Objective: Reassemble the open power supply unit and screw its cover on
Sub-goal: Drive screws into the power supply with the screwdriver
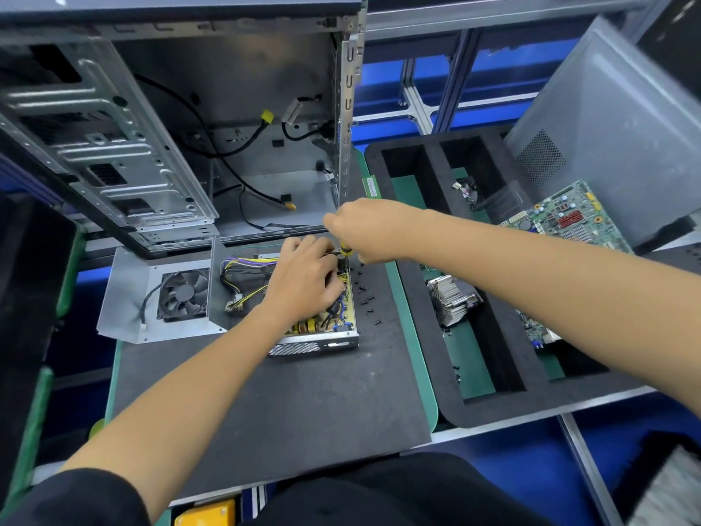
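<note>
- While the power supply unit [315,332] lies open on the dark mat [265,392], its cover [125,294] is off, at about 9 o'clock from the unit, just beside it.
- The cover lies flat, and the fan [183,296] sits on its inner side with a short lead that looks unplugged.
- At 12 o'clock from the unit stands the empty computer case [170,127], open toward the camera, with loose cables inside.
- The left hand [303,277] rests on the inside of the unit, over the wire bundle [242,271] and the board; the fingers are bent downward, but I cannot tell if they pinch something or only press.
- The right hand [360,225] is closed around the screwdriver [345,252], of which only a yellow part shows, pointing down into the unit at its far right corner.
- At 3 o'clock from the unit, several small black screws [366,294] lie loose on the mat.
- Further right, the foam tray [417,298] holds a heatsink [451,298] and other parts, and a motherboard [561,218] leans at about 2 o'clock.
- My judgement: the work is at an early stage. The inside is perhaps being fastened now; the fan lead, the closing of the cover and its screws are still left.
</note>
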